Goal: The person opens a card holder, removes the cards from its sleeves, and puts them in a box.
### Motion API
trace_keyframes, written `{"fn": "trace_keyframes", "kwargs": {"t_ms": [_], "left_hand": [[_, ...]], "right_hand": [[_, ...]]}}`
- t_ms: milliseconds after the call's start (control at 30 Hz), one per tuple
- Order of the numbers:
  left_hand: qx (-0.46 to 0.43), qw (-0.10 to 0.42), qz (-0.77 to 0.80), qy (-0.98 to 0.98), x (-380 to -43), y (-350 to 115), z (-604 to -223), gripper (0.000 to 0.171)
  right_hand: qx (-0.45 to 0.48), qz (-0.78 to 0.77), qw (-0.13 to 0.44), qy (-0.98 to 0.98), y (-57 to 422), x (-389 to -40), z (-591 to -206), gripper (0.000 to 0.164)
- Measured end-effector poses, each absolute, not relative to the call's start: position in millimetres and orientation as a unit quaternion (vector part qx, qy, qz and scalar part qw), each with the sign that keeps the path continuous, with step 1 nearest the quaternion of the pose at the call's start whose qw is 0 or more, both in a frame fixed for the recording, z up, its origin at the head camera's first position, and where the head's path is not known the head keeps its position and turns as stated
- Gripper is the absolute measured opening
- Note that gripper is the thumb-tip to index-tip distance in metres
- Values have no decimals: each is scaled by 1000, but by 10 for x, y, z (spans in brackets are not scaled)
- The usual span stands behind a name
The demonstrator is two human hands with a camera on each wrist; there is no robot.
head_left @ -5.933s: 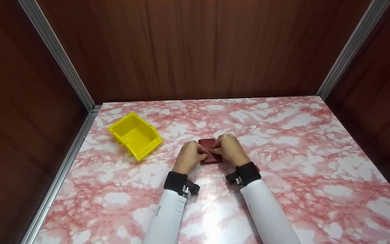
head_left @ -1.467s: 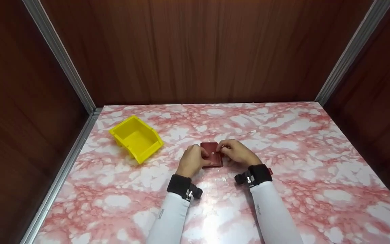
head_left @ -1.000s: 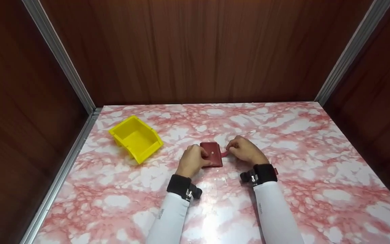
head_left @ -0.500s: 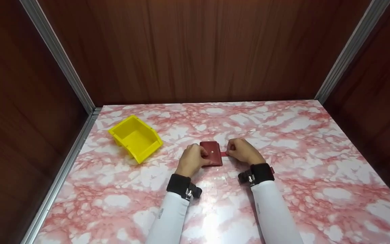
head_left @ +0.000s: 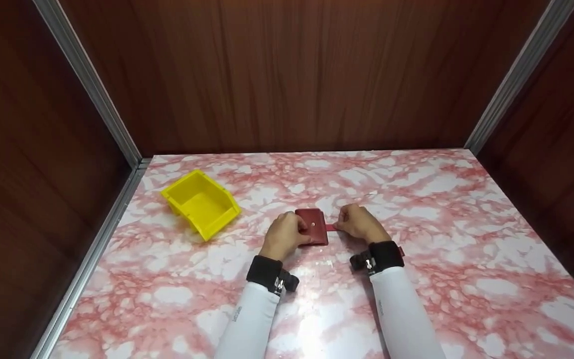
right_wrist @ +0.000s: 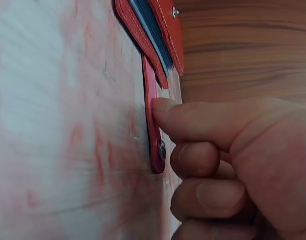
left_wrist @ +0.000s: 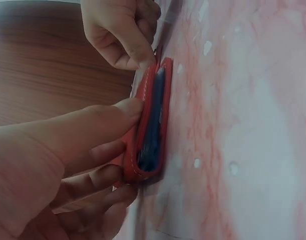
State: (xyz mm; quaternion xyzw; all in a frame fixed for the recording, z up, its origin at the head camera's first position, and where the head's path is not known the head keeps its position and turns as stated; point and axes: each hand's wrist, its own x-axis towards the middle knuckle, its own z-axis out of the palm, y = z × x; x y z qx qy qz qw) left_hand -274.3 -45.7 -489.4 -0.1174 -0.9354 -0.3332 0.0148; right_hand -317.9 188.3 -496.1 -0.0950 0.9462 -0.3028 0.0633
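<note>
A small red leather wallet [head_left: 317,227] lies folded on the table, a metal snap stud on its top face. My left hand [head_left: 281,234] grips it by the folded edge, thumb on top and fingers along the side, as the left wrist view shows. Dark blue inner sleeves [left_wrist: 151,125] show between its covers. To the right, the wallet's strap [right_wrist: 150,90] lies unfastened along the table, its snap near the tip. My right hand [head_left: 359,223] has its thumb on this strap, with the other fingers curled beside it. What lies under the thumb is hidden.
A yellow plastic bin [head_left: 206,212] stands to the left, its inside bare. The pink-and-white marbled table [head_left: 441,224] is enclosed by dark wood panels [head_left: 287,75] at the back and sides, with metal corner posts.
The strap has come off the wallet's face and now extends to the right. My right hand has moved right with it and lowered it onto the table. My left hand still grips the wallet.
</note>
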Motion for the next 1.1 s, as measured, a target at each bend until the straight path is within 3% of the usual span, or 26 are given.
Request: {"fn": "trace_keyframes", "kwargs": {"t_ms": [167, 367, 767, 1100], "left_hand": [[-117, 81, -274, -951, -2684, -286, -4877, 24], [-105, 147, -217, -959, -2571, -89, -4939, 45], [-92, 155, -179, -967, -2544, 21, -5009, 69], [-85, 143, -220, -961, -2533, 9, -4993, 55]], "right_hand": [[-97, -307, 80, 943, 1892, -3193, -4959, 19], [-107, -302, 72, 944, 1878, -3194, -4953, 15], [-114, -306, 78, 942, 1897, -3188, -4959, 16], [-109, -300, 88, 944, 1909, -3187, -4967, 18]]}}
